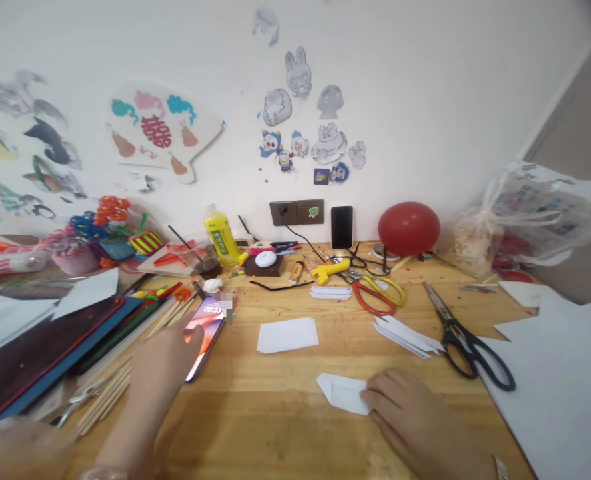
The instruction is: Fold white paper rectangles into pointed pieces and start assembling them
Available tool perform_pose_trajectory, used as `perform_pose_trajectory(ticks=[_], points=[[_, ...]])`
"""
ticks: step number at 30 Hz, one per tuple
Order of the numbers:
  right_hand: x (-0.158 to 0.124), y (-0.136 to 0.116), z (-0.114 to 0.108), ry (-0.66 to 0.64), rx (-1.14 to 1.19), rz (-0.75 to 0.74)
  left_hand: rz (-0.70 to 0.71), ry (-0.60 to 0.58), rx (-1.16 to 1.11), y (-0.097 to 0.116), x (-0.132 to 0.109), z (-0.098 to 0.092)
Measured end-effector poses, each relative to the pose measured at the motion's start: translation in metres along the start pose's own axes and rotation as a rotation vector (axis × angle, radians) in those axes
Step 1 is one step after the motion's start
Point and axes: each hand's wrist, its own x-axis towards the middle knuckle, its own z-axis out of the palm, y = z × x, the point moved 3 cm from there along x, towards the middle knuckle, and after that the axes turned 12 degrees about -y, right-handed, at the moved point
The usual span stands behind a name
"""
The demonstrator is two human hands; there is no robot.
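My left hand [163, 357] reaches over the lower left of a smartphone [208, 333], whose lit screen shows 08:33. Its thumb extends over the glass, apart from the other fingers, which are partly hidden. My right hand [410, 417] is closed on the right end of a small folded white paper [343, 393], low over the wooden table; the paper's left end is pointed. Beyond it lies a stack of white paper slips [288, 335]. Folded paper strips [408, 335] lie to the right, beside black-handled scissors [468, 343].
A blurred hand [20, 447] is at the lower left edge; whose it is, I cannot tell. Wooden sticks [108, 397] lie by my left forearm. Large white sheets [565, 380] cover the right side. Red-and-yellow-handled scissors [375, 297], a yellow bottle [221, 237] and a red balloon [408, 228] are farther back.
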Motion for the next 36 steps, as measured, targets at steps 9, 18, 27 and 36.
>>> perform_pose_trajectory(ticks=[9, 18, 27, 36], points=[[-0.002, 0.000, 0.005, 0.000, -0.025, -0.003, 0.155, 0.109, 0.062, 0.020, 0.018, 0.024], [0.002, 0.002, 0.002, 0.026, 0.006, 0.000, 0.925, 0.088, 0.025, 0.106, -0.067, 0.042], [0.003, 0.004, 0.001, 0.040, -0.005, -0.021, 1.254, 0.001, -0.093, 0.134, -0.112, 0.055], [0.003, 0.008, -0.003, 0.038, 0.058, -0.039, 1.274, 0.155, -0.127, 0.139, -0.110, 0.061]])
